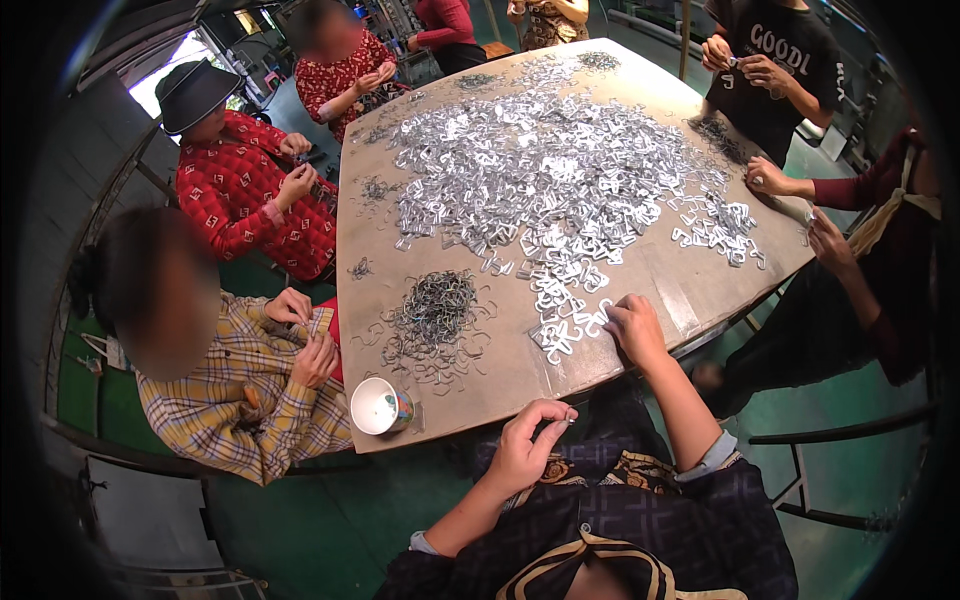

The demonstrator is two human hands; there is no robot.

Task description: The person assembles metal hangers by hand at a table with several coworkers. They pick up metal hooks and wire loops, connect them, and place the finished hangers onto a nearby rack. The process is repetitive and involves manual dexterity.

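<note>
My left hand [533,442] is raised just off the table's near edge, thumb and fingers pinched on a small metal piece [571,415] whose exact kind is too small to tell. Reaching over the tabletop, my right hand [637,328] has its fingertips closed on a silver hook-shaped piece [600,316] at the near tip of a big heap. That heap of flat silver metal hooks [540,165] spreads over much of the table. To the left of its near end lies a pile of thin dark wire clips [438,308].
A paper cup [378,407] stands at the near left corner of the brown-covered table [500,385]. Beside me on the left sits a person in a plaid shirt [230,390]. Several co-workers handle small pieces around the table. A dark metal frame [850,430] stands at my right.
</note>
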